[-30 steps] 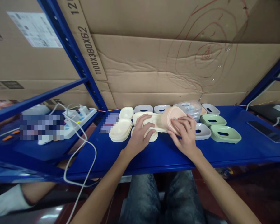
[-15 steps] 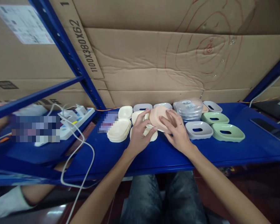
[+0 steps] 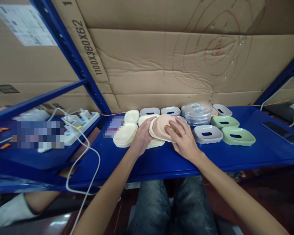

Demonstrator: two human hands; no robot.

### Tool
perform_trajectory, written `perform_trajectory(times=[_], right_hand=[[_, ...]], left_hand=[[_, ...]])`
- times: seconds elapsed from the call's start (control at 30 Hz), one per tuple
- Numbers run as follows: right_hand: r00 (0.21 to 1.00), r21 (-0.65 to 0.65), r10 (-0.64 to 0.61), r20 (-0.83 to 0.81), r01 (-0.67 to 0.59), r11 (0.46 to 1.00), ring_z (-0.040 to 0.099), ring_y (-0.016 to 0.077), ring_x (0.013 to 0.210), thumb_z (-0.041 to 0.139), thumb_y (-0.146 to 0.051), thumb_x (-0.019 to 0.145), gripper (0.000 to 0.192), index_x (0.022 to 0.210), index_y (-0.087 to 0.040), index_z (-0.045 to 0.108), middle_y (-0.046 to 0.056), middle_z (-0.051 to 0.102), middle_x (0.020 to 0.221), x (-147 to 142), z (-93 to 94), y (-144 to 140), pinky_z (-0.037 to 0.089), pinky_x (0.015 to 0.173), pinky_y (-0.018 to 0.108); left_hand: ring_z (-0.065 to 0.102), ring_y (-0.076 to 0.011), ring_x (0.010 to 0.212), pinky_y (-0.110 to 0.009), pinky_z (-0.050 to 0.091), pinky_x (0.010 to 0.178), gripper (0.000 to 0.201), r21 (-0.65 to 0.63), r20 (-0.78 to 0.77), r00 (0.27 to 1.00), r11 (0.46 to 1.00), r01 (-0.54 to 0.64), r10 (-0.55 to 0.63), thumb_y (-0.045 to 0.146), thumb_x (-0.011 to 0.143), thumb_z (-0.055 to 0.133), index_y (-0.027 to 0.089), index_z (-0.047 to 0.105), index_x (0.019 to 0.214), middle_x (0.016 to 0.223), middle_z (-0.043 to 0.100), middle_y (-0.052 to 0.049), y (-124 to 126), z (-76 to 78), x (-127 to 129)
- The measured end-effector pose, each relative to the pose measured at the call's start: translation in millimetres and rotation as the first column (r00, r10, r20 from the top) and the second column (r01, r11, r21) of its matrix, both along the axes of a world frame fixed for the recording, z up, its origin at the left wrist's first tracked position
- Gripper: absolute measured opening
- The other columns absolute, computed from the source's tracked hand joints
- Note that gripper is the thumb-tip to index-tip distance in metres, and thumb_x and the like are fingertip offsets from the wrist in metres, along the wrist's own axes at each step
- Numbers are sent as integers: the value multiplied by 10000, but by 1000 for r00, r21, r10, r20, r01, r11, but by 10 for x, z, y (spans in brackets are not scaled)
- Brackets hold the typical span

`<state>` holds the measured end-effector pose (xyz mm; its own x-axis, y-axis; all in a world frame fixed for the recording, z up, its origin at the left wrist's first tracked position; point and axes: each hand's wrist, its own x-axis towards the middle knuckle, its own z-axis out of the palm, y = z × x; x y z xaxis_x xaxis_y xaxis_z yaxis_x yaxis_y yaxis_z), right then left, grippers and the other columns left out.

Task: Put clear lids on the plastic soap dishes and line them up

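The peach-coloured oval plastic tray (image 3: 163, 125) is now lying down onto the cream oval plastic tray (image 3: 154, 135) beneath it, where half a second ago it was still tilted up in the air between both hands; judging by that, the peach piece is being nested into the cream one and the pressing-home is nearly done. The right hand (image 3: 183, 140) is resting flat across the peach tray's right half, its fingers (image 3: 176, 127) spread and pressing on it rather than curled around it, while the left hand (image 3: 142, 138) is cupping the cream tray's left edge, fingers wrapped on its rim. The pair is sitting in the middle of the blue metal surface (image 3: 259, 153), slightly toward its far side. Just to the left, a stack of cream oval trays (image 3: 125, 135) is almost touching the left hand, so room that way is tight. To the right, a grey slotted oval dish (image 3: 207, 134) is standing near the right hand, with two pale green slotted dishes (image 3: 238, 135) beyond it and a stack of clear plastic lids (image 3: 198, 113) farther back. The near strip of the surface, toward its front edge, is lying bare and giving the hands space to draw back. A white power strip with cables (image 3: 75, 129) is lying well apart at the far left.
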<state>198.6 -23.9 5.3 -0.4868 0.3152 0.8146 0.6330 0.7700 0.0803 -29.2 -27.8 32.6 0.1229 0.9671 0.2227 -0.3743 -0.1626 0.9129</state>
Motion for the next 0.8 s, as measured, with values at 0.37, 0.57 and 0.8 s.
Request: perform_trajectory(times=[0.37,0.57,0.8], right_hand=[[994,-72,53,95,-46,996,328,454,1681,773,-304,984,686,1631,-229,558,228,445,1753,-76,49,-72,410,1286,710],[987,-216,8,-159,-42,976,474,412,1610,625,-361,1079,743,1761,-310,337,189,422,1758,-36,36,-81,461,1285,672],[875,-449,-51,-482,-197,871,735,329,1240,583,-457,1100,505,1553,-236,551,162,734,1379,-51,-22,-16,638,1055,514]], left_hand=[[714,-254,1230,-321,609,968,719,-60,-36,999,998,19,-21,327,803,944,262,635,1450,1371,744,-78,-41,19,34],[745,-264,1133,-316,594,914,591,-50,-61,998,998,-32,29,378,817,931,184,733,1339,1241,797,-98,-2,0,-2],[749,-261,1132,-308,588,898,628,-39,-72,997,999,21,-23,400,825,937,206,731,1385,1274,798,-95,-17,6,11]])
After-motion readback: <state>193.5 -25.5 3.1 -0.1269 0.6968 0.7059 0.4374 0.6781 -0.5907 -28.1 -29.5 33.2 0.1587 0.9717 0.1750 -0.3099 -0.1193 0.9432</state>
